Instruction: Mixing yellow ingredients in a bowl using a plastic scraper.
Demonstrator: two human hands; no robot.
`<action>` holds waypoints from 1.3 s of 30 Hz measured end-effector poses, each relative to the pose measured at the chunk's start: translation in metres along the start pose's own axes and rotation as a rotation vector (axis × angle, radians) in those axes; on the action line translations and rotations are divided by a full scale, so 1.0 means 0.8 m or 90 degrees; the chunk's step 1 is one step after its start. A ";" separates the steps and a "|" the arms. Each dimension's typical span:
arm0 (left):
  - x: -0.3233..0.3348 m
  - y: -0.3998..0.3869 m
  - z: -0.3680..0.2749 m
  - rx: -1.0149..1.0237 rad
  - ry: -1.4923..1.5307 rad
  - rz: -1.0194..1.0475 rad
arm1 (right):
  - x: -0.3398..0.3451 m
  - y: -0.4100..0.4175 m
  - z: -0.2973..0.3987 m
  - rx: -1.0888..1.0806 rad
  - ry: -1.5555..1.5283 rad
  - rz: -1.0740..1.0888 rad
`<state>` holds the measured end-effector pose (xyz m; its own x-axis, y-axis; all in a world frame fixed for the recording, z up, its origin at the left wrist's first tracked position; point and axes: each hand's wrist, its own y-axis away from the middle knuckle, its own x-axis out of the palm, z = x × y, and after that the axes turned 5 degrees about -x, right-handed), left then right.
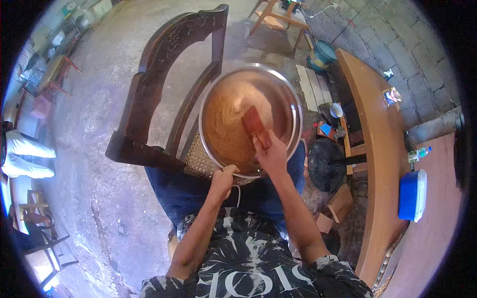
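Note:
A round, shallow metal basin (pixel 284 91) with a shiny rim sits before me, above my lap and a woven cane chair seat (pixel 197 156). Brown, fine-looking material (pixel 223 130) covers its left and middle part; blur hides exactly what it is. My left hand (pixel 223 180) grips the near rim with the thumb on top. Inside the basin, my right hand (pixel 272 151) holds a flat reddish-brown block (pixel 253 121), tilted up to the left. I cannot tell whether the block touches the brown material.
A dark carved wooden chair back (pixel 149 93) rises at the left. Right of me are a long wooden board (pixel 365 111), a black round base (pixel 326 164) and a blue container (pixel 408 195). A teal bucket (pixel 324 54) stands farther off. White-trousered legs (pixel 29 154) show at far left.

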<state>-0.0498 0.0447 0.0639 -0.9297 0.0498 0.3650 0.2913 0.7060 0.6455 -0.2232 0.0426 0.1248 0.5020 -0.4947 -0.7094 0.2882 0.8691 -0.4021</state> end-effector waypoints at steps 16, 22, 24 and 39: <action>0.030 0.031 -0.037 0.040 -0.030 0.002 | -0.029 0.016 -0.014 0.045 -0.016 -0.086; 0.011 0.032 -0.033 0.093 0.029 0.062 | -0.040 0.035 -0.009 0.084 -0.046 -0.067; -0.021 -0.009 -0.017 -0.127 -0.014 0.008 | -0.038 0.034 -0.014 0.133 -0.072 -0.020; -0.082 -0.012 -0.004 -0.130 0.021 0.121 | 0.021 -0.026 0.025 -0.071 -0.169 -0.157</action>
<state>0.0094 0.0321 0.0358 -0.8470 0.1423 0.5121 0.5024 0.5288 0.6840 -0.2048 0.0165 0.1328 0.6262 -0.6602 -0.4148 0.3441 0.7114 -0.6129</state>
